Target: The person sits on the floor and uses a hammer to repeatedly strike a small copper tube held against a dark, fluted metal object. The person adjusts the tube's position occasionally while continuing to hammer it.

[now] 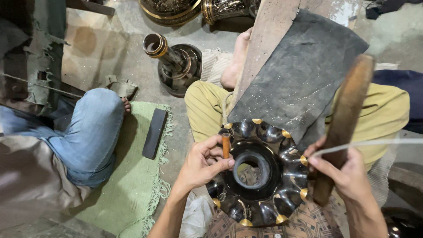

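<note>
My left hand [200, 165] pinched a small punch [225, 146] against the scalloped black dish [260, 207]; my right hand [348, 169] gripped a wooden mallet [343, 123]. Rim engraving looked barely begun.

**Workshop floor, seen from above**

Bare concrete floor [132, 48], stained and dusty, under dim light. A green mat [132, 185] (fringed edge) carries a dark block [155, 133]. Ornate black vases [176, 61] stand beside a wooden plank [264, 39].

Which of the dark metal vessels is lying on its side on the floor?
The narrow-necked vase left of the yellow-trousered knee. It lies tipped, its gold-rimmed mouth pointing up-left. The scalloped piece rests in the lap, between both hands.
</note>
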`<state>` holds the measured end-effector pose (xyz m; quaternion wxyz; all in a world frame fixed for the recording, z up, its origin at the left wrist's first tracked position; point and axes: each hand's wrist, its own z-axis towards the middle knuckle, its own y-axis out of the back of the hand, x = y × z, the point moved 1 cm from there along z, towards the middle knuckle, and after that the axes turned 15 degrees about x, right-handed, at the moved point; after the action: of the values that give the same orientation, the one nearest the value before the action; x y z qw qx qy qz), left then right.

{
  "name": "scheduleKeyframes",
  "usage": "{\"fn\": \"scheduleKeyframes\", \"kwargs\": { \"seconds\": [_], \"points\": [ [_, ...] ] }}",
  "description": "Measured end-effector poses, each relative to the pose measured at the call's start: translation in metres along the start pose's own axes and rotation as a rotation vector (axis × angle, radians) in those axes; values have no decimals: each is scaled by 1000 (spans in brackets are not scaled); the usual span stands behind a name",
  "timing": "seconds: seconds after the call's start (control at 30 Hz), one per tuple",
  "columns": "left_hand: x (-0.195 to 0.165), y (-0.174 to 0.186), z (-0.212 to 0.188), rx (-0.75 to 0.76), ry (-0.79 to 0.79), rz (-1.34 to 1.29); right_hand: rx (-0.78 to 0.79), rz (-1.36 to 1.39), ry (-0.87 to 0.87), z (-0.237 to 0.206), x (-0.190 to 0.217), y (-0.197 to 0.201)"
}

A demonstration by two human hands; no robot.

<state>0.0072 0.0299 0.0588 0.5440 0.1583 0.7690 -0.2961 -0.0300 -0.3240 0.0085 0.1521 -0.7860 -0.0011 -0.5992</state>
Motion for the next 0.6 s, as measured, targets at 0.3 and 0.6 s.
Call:
{"fn": "scheduleKeyframes", "kwargs": {
  "seconds": [0.3,0.6],
  "points": [
    [-24,18,34,58,-71,89,280,8,7,-38,-11,50],
    [-16,26,126,217,-244,322,-71,-412,-70,-24,7,78]
  ]
}}
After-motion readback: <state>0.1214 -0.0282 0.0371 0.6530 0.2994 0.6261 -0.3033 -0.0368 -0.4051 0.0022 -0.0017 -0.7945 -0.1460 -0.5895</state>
